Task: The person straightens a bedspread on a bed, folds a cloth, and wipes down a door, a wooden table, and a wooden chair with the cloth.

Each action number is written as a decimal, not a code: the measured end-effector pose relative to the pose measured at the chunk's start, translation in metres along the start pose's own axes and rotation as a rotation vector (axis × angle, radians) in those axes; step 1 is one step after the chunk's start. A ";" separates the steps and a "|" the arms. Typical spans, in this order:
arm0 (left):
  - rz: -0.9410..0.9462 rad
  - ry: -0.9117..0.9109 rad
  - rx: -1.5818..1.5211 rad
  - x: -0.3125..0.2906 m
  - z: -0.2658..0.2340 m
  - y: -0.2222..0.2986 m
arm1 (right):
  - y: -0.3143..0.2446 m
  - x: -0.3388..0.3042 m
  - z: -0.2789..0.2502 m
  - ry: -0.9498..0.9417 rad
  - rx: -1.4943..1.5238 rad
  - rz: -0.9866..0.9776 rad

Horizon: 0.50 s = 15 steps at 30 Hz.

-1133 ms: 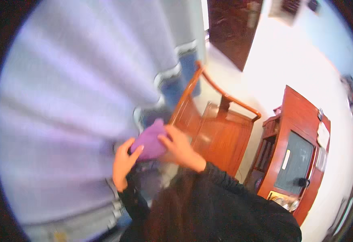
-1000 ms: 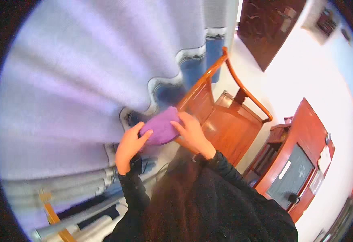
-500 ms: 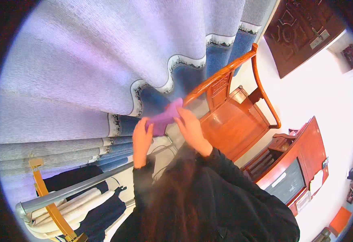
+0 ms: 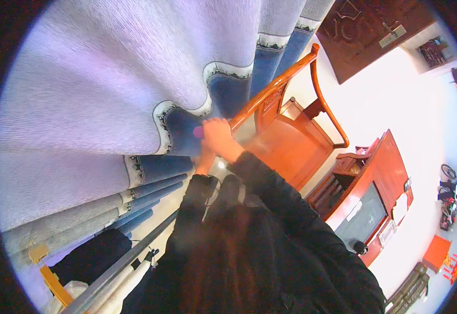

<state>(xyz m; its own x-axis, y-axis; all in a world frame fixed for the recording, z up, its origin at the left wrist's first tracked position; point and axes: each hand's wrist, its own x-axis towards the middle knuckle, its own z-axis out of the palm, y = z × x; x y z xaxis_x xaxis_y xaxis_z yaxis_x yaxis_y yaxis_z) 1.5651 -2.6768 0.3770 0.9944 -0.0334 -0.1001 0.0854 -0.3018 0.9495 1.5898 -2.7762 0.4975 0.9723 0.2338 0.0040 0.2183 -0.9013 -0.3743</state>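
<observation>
A small purple cloth [image 4: 198,132] shows only as a bunched end, poking out to the left of my hands. My right hand [image 4: 221,138] has its fingers closed round it. Just beneath, partly covered by the right hand, is my left hand [image 4: 205,159]; its fingers are hidden. Both hands are together in front of the blue lower band of the curtain [image 4: 103,104]. Close beside my right hand is the end of the top rail of a wooden chair [image 4: 286,152].
A wooden cabinet with a dark panel [image 4: 362,214] stands to the right. A dark carved door [image 4: 375,31] is at the upper right. At the lower left, a grey rail [image 4: 129,261] carries dark and cream clothes, next to a yellow bar [image 4: 56,285].
My hands have come together, with the right now over the left. The purple cloth, earlier stretched between them, is now bunched and mostly hidden. The whole view has shifted slightly.
</observation>
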 end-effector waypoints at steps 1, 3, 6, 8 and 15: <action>0.001 -0.021 -0.020 0.002 -0.003 -0.006 | -0.002 0.000 0.003 -0.007 -0.013 0.009; -0.009 -0.029 -0.051 -0.001 -0.017 -0.024 | -0.013 -0.002 0.014 0.089 0.142 0.004; 0.020 0.002 -0.094 -0.002 -0.004 -0.037 | -0.010 -0.026 0.022 0.363 0.229 -0.049; 0.048 0.040 -0.112 -0.002 0.012 -0.040 | -0.003 -0.030 0.029 0.544 0.292 -0.073; 0.189 0.226 -0.116 -0.013 0.009 -0.048 | -0.013 -0.032 0.028 0.544 0.365 -0.106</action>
<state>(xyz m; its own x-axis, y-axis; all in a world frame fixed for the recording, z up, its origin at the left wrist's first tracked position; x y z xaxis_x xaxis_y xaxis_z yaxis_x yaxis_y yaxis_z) 1.5475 -2.6709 0.3303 0.9809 0.1375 0.1376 -0.1088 -0.1989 0.9740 1.5538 -2.7618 0.4763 0.8714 0.0107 0.4905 0.3662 -0.6795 -0.6357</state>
